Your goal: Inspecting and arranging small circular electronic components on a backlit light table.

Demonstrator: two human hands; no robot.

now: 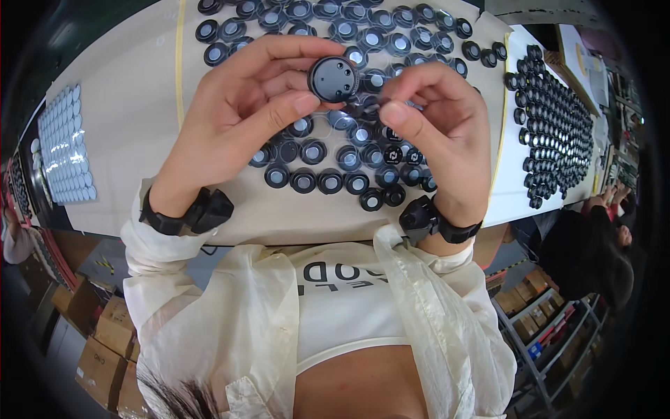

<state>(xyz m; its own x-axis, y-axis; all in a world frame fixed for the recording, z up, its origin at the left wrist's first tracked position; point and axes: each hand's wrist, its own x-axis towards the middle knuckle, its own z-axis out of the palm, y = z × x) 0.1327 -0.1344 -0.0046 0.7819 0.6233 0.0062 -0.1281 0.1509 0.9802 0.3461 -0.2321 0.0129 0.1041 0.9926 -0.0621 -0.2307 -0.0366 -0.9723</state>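
Note:
Between the thumb and fingers of my left hand point(244, 112) is a round black disc-shaped part point(333, 79), its flat face with several small holes turned up toward me. Just right of it, my right hand point(443, 122) has its thumb and fingertips drawn together in a pinch. A blurred dark or see-through bit shows at those fingertips, too smeared to name. Below and beyond both hands, many round black parts with pale grey centres point(303, 180) lie spread on the table, partly hidden by my fingers. Both wrists carry black bands.
The beige table point(132, 140) has yellow tape lines. Rows of pale round stickers point(66, 146) lie at the left. Dense rows of black round parts point(555, 133) cover a white board at the right. Another person point(583, 244) is at the far right; cardboard boxes point(105, 349) stand on the floor.

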